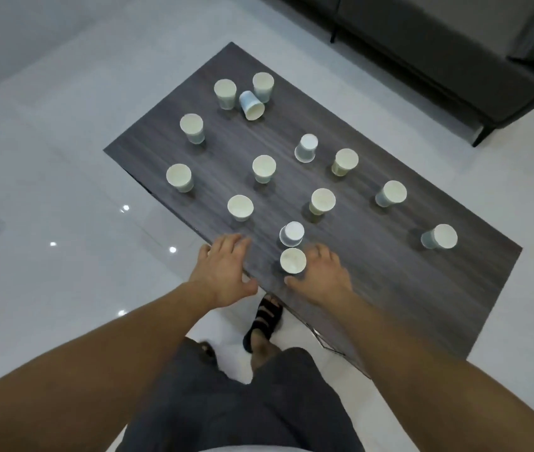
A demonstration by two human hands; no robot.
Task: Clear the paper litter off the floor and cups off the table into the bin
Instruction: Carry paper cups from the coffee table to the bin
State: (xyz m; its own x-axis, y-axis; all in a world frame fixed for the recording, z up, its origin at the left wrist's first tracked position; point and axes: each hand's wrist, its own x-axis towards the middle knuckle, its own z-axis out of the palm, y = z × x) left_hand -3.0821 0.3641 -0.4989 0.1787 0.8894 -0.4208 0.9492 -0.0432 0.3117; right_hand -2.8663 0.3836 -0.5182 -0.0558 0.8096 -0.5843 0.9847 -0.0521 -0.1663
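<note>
Several pale paper cups stand scattered over the dark wooden table (389, 288). Two are upside down: one (306, 148) mid-table, one (291, 234) near the front. Another cup (252, 106) lies tipped at the far end. My right hand (324, 278) curls round the nearest upright cup (293, 261), thumb at its front and fingers behind it. At the table's near edge, left of that cup, my left hand (226, 269) hovers with relaxed, spread fingers and holds nothing. No bin or paper litter is in view.
A dark sofa (438, 60) stands beyond the table at the back right. Glossy white floor tiles (63, 158) surround the table. My foot in a black sandal (264, 321) is by the table's near edge.
</note>
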